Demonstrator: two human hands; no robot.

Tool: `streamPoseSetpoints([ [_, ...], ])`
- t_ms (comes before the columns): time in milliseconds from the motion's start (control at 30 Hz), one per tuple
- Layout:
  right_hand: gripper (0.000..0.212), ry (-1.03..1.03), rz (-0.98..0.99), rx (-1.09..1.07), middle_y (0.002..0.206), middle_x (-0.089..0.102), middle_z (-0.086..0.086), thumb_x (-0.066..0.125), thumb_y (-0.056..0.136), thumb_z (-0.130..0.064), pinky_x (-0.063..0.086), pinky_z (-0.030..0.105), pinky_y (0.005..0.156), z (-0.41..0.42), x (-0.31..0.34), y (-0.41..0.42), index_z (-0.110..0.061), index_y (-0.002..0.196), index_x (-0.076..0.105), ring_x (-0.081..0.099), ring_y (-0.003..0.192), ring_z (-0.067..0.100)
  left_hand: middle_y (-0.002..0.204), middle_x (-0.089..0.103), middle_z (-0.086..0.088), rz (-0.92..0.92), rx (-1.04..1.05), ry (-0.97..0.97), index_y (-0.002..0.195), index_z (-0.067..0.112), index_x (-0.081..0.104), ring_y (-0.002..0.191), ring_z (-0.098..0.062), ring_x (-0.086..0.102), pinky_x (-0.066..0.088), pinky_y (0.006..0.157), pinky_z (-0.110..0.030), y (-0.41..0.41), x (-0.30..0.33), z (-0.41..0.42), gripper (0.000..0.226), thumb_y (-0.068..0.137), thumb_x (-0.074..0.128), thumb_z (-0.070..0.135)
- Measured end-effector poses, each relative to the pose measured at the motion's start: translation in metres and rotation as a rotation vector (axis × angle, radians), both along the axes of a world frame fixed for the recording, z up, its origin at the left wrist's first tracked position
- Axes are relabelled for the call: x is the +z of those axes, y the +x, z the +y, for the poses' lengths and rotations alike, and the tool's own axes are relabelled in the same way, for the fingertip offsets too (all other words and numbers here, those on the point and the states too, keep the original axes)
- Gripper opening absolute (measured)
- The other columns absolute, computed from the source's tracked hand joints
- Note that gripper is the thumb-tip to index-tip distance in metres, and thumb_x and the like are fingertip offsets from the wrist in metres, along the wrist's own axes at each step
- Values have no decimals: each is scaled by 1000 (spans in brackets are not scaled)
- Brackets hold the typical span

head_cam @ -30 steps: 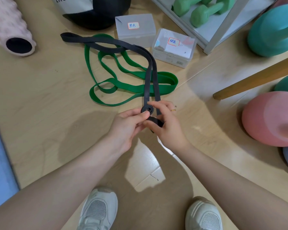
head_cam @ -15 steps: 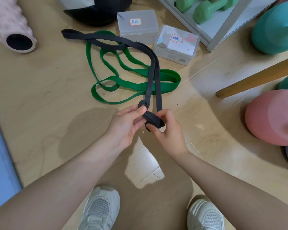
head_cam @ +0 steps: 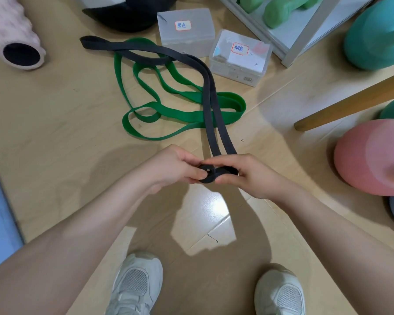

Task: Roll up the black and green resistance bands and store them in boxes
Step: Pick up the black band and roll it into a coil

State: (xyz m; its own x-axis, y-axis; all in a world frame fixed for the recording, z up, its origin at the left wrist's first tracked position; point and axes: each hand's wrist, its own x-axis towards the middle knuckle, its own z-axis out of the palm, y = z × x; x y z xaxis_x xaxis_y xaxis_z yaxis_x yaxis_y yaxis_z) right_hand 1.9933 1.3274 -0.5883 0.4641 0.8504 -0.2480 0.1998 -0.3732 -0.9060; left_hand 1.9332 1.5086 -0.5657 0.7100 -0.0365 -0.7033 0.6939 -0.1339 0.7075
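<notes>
The black resistance band [head_cam: 208, 92] runs from the far left of the wooden floor across to my hands. Its near end is wound into a small tight roll [head_cam: 208, 173]. My left hand [head_cam: 175, 165] pinches that roll from the left, and my right hand [head_cam: 248, 176] grips it and the band's loose part from the right. The green resistance band [head_cam: 168, 110] lies loose in loops on the floor under the black one. Two lidded translucent boxes stand beyond: one [head_cam: 185, 30] with a black-ink label, one [head_cam: 239, 56] with a blue-ink label.
A pink foam roller [head_cam: 14, 39] lies far left, a dark bag [head_cam: 132, 17] at the top. A rack [head_cam: 305, 37] with green dumbbells, teal [head_cam: 378, 35] and pink [head_cam: 371, 155] kettlebells and a wooden leg [head_cam: 350, 101] crowd the right. My white shoes [head_cam: 137, 285] are below.
Both hands have turned the roll, taking in a bit more of the black band, and drawn it slightly nearer. My right fingers have shifted over the roll's right side.
</notes>
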Motion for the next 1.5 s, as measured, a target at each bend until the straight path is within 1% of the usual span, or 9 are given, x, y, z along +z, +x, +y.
streamPoseSetpoints([
  [167, 34, 77, -111, -317, 95, 61, -24, 61, 86, -10, 42, 7, 77, 6, -9, -14, -14, 119, 60, 58, 81, -11, 89, 71, -4, 20, 443, -227, 94, 12, 64, 74, -10, 70, 55, 77, -21, -5, -9, -5, 16, 79, 67, 7],
  [367, 32, 127, -43, -738, 88, 66, -17, 66, 84, -10, 53, 26, 77, 28, -13, -40, -31, 108, 59, 62, 77, 3, 83, 72, 0, 21, 766, -618, 105, 13, 61, 75, -10, 68, 54, 74, -21, -12, -19, -42, 18, 92, 52, 22],
  [567, 30, 119, -5, -794, 84, 66, -15, 68, 83, -16, 54, 40, 79, 44, -15, -44, -30, 107, 57, 63, 77, 8, 88, 70, -10, -162, 771, -341, 89, 11, 66, 81, -18, 66, 53, 82, -27, -5, -20, -33, 8, 86, 60, 7],
  [800, 61, -76, -234, -574, 77, 59, -19, 77, 73, -28, 37, 43, 100, 47, -31, -40, -14, 121, 42, 56, 85, 5, 78, 70, 0, -149, 757, -190, 88, 15, 64, 71, -11, 66, 55, 66, -21, -11, -27, -21, 16, 82, 64, 0],
  [933, 68, -127, -137, -413, 111, 63, -4, 79, 70, -30, 32, 38, 106, 43, -42, -31, -15, 126, 43, 50, 111, 10, 90, 68, -4, -142, 861, -240, 100, 9, 62, 77, -11, 67, 57, 67, -21, -9, -29, 4, 21, 82, 63, -1],
  [1067, 65, -315, -269, -55, 150, 33, 1, 66, 84, -30, 14, 38, 117, 32, -58, -14, -19, 140, 36, 20, 142, 18, 89, 68, -3, -168, 858, -271, 100, 10, 62, 78, -12, 66, 57, 69, -21, -8, -25, 21, 21, 83, 61, -2],
  [1267, 53, -447, -478, 269, 157, 16, -3, 48, 94, -19, -9, 35, 115, 52, -70, 6, -22, 143, 29, -4, 145, 17, 95, 70, -9, -148, 905, -346, 105, 6, 62, 77, -14, 70, 58, 72, -26, -20, -23, 38, 25, 81, 60, -1],
  [1433, 25, -443, -524, 295, 106, 60, -2, 54, 89, -43, 17, 33, 114, 36, -46, 25, -22, 98, 45, 45, 123, 20, 98, 68, -9, -138, 933, -368, 108, 5, 60, 84, -16, 68, 57, 76, -26, -18, -24, 42, 26, 84, 58, -2],
  [1500, 35, -522, -528, 262, 84, 56, -3, 57, 84, -49, 42, 32, 87, 17, -28, 31, -21, 88, 38, 58, 94, 24, 102, 66, -8, -136, 886, -350, 114, 5, 58, 90, -17, 66, 57, 75, -23, -11, -23, 33, 32, 83, 60, -1],
])
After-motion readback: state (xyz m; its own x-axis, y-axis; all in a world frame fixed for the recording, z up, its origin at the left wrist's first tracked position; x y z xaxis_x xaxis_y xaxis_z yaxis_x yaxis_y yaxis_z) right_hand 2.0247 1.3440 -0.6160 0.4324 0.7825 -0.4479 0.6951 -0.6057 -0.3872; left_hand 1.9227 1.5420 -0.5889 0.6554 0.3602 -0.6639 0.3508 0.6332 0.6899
